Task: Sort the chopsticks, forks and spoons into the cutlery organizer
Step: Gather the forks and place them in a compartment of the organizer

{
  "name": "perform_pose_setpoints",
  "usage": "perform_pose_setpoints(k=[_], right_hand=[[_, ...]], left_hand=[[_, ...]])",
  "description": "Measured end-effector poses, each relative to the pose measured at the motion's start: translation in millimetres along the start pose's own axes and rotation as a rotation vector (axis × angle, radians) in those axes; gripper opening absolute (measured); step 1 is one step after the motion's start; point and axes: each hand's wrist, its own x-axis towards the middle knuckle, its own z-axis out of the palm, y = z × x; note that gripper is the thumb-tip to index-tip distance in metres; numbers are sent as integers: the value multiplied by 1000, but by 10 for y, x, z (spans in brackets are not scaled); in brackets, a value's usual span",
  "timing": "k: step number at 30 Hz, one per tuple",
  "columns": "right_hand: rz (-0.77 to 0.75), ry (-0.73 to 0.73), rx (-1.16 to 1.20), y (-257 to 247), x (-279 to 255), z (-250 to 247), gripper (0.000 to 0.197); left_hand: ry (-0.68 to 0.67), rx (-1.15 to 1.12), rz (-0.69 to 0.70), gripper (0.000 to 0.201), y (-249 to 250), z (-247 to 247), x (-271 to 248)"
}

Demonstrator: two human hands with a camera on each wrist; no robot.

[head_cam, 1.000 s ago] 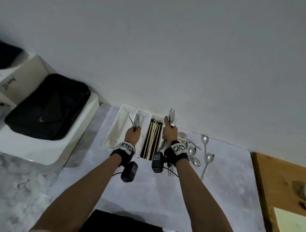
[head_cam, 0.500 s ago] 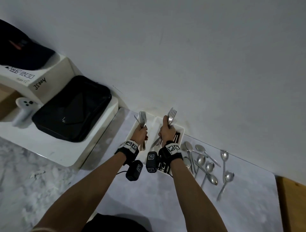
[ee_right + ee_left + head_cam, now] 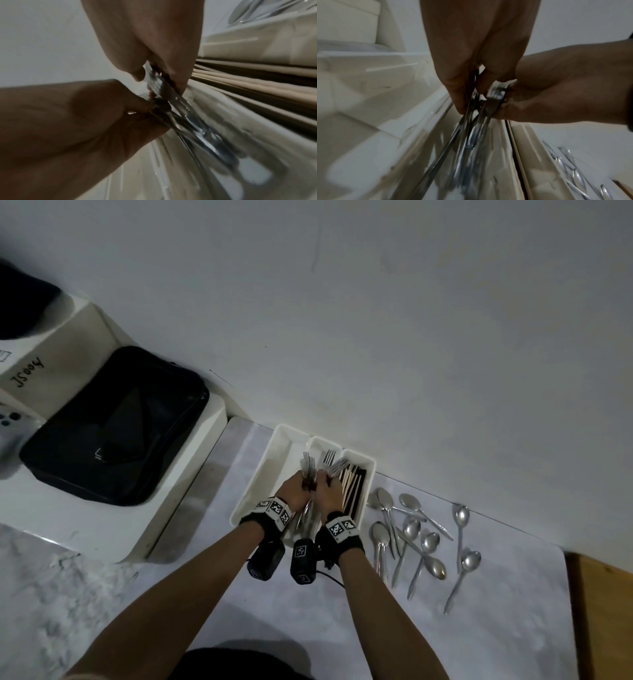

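We are holding forks tight in our left hand and right hand over the middle slot of the tray, and next we are lowering them in gently.

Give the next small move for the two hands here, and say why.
Probably lower both fork bundles into the organizer's middle slot and let go. The left hand and right hand each grip forks, pressed together right over that slot. The chopsticks already fill the right slot, and the spoons lie on the table, so forks come first.
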Motion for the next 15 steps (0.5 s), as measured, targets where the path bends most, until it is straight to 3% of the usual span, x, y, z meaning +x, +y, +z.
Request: perform_pose_setpoints(k=[4, 8, 15], right_hand=[[-34, -95, -208, -28, -25, -71, 30], [-35, -231, -424, -13, -68, -114, 44], [-159, -262, -549, 112, -108, -192, 30]], left_hand=[[-34, 111, 0, 31, 6, -20, 25], [-83, 175, 6, 33, -4, -26, 26], [-40, 135, 40, 40, -33, -57, -48]])
